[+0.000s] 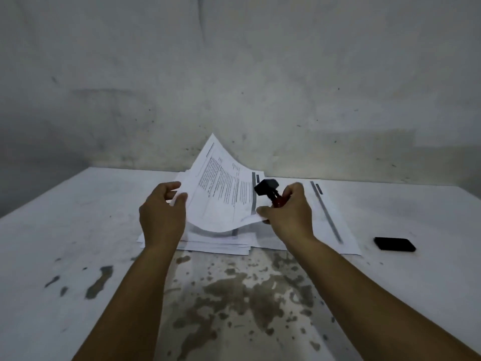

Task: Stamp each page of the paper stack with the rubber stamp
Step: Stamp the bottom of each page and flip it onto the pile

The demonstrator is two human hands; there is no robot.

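Our left hand [162, 212] and right hand [286, 209] pinch a floppy page [221, 188] above the paper stack [218, 243]; right fingers also grip the rubber stamp [268, 191]. We hold edges gently.

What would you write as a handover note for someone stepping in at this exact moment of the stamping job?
Left hand: pinches the left edge of the lifted sheet.
Right hand: grips the rubber stamp, head up and off the paper, and pinches the sheet's right corner.
The sheet is curled up above the paper stack, which lies in front on the table. Another pile of pages lies flat to the right, with a flat black object, possibly the ink pad, beyond it.
Done: cannot tell which pages bear a stamp; no mark is readable.
Left: place the lifted sheet, then stamp the remaining pages.
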